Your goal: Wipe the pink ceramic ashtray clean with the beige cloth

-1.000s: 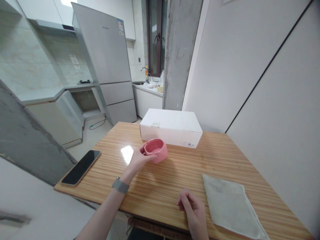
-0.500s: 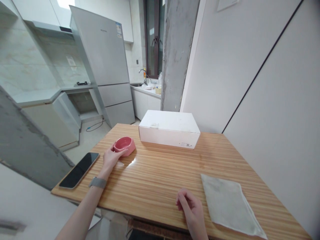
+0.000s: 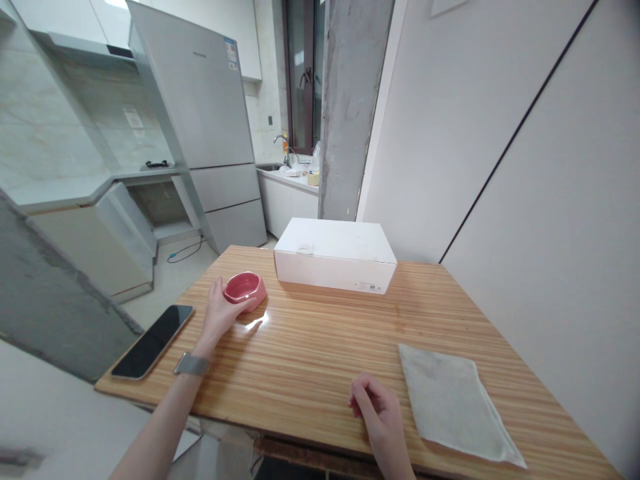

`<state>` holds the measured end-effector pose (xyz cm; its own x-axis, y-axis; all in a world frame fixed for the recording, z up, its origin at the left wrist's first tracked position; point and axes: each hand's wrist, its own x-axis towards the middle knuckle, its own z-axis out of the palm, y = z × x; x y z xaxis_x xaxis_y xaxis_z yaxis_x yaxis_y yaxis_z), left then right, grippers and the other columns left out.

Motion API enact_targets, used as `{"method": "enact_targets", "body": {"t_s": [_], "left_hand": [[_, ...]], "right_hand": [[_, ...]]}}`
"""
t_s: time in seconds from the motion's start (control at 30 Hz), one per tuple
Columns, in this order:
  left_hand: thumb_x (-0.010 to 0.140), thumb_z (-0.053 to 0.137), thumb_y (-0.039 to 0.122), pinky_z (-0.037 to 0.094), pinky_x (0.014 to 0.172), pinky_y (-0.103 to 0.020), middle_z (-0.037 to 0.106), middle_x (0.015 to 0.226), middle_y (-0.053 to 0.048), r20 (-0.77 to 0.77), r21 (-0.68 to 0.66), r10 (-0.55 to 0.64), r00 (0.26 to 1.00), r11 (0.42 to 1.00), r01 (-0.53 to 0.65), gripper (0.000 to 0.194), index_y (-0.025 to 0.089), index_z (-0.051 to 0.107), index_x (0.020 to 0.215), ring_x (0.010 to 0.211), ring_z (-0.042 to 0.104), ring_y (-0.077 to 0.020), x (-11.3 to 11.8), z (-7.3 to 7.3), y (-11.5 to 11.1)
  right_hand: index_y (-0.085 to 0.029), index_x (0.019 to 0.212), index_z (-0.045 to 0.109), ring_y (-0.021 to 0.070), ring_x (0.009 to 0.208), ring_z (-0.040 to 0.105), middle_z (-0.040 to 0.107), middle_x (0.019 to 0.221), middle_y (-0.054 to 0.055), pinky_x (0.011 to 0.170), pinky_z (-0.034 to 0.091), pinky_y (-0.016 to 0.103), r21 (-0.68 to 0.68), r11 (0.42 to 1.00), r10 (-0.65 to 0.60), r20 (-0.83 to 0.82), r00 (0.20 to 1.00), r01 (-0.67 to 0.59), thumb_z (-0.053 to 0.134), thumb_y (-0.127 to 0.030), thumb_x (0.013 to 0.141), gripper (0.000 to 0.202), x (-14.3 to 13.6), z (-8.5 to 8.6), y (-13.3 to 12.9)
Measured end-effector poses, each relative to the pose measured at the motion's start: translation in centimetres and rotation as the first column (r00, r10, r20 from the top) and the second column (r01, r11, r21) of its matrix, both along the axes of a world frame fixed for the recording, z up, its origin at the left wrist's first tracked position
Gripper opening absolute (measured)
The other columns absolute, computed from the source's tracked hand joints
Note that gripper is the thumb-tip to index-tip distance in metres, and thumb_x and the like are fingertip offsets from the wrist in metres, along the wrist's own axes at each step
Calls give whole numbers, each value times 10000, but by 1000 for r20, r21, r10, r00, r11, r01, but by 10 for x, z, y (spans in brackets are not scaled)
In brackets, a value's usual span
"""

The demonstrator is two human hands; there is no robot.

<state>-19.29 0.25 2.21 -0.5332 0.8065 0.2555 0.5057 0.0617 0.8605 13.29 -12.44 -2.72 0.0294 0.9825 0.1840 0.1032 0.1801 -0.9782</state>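
Note:
A small pink faceted bowl (image 3: 257, 291) stands upright on the left part of the wooden table. My left hand (image 3: 223, 313) is beside its near left side, fingers parted and loose; the thumb lies along the front of the bowl, while the other fingers stand a little off its left wall. Whether the thumb still touches the bowl, I cannot tell. Near the table's front edge, my right hand (image 3: 377, 407) rests with its fingers curled in and nothing visible in them. Just right of it lies a folded grey cloth (image 3: 453, 400).
A closed white box (image 3: 335, 260) sits at the back of the table (image 3: 310, 347). At the left edge lies a black-screened phone (image 3: 154, 341). Beyond are a grey fridge (image 3: 200, 113), a sink counter (image 3: 287, 190) and a white wall on the right.
My left fingers have loosened and come away from the bowl's left side. The bowl stays where it was on the table, and my right hand keeps its pose. The view has shifted slightly.

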Motion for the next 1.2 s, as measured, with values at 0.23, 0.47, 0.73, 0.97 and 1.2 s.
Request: {"method": "enact_targets", "body": {"t_s": [0.23, 0.47, 0.73, 0.97, 1.2], "left_hand": [[837, 517, 422, 479, 757, -294, 696, 900, -75, -21, -42, -489, 872, 872, 488, 365, 147, 683, 1011, 848, 639, -203, 115, 35, -23], [750, 626, 381, 365, 436, -236, 579, 430, -4, 186, -361, -900, 393, 310, 880, 335, 162, 629, 497, 397, 517, -131, 249, 4, -43], [692, 669, 334, 368, 437, -251, 493, 358, 6, 238, -446, -929, 283, 154, 882, 397, 189, 519, 356, 374, 453, -118, 299, 0, -37], [646, 604, 237, 291, 446, -207, 486, 514, 50, 201, -321, -825, 528, 453, 832, 154, 183, 500, 546, 497, 436, -96, 239, -1, -29], [673, 496, 217, 274, 494, -207, 440, 589, 77, 112, -248, -510, 853, 817, 521, 113, 224, 407, 741, 525, 403, -105, 106, -21, -45]], "right_hand": [[-204, 394, 539, 146, 485, 571, 602, 448, 27, 608, 436, 279, 47, 940, 331, 103, 938, -337, 430, -458, 949, 620, 0, 15, -5], [-211, 423, 615, 138, 434, 527, 577, 409, 1, 567, 430, 278, -22, 940, 341, 113, 933, -341, 555, -465, 892, 537, -5, 1, -11], [-190, 444, 617, 136, 426, 522, 596, 421, 11, 505, 397, 263, -84, 935, 354, 165, 921, -344, 512, -432, 911, 536, -8, 2, -11], [-193, 475, 618, 166, 579, 606, 630, 501, 14, 717, 436, 315, -18, 952, 295, 334, 895, -307, 509, -381, 929, 503, -6, 5, -11], [-203, 526, 645, 165, 588, 614, 656, 537, 9, 706, 425, 301, -39, 945, 317, 346, 883, -324, 497, -361, 936, 464, -5, 11, -10]]}}
